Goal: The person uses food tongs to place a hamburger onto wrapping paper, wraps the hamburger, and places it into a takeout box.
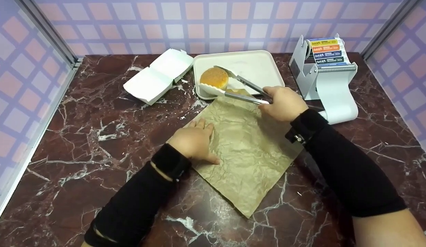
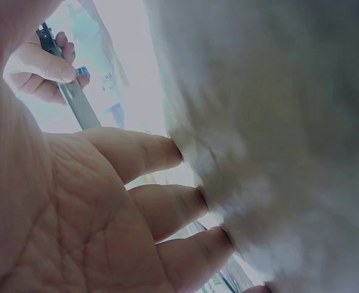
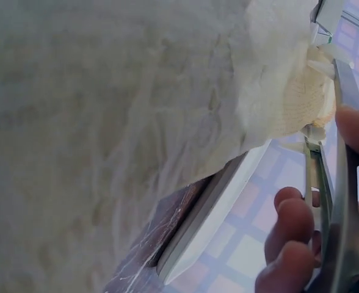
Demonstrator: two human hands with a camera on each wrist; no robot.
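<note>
In the head view a round golden-brown bun (image 1: pixel 214 76) sits over the left part of a white tray (image 1: pixel 257 70), between the white tips of metal tongs (image 1: pixel 243 98). Whether it is lifted off the tray cannot be seen. My right hand (image 1: pixel 285 103) grips the tongs, thumb and fingers on opposite arms. A creased sheet of brown paper (image 1: pixel 245 147) lies diagonally on the table, its far corner reaching the tray's near edge. My left hand (image 1: pixel 194 141) rests on the paper's left edge with fingers spread; the left wrist view shows its straight fingers (image 2: pixel 167 207) touching the sheet.
An opened white box (image 1: pixel 158 77) stands left of the tray. At the right is a label dispenser (image 1: pixel 322 65) with coloured labels and a white strip (image 1: pixel 338 99) hanging forward. Checkered walls (image 1: pixel 218 27) enclose the dark marbled table (image 1: pixel 96 154).
</note>
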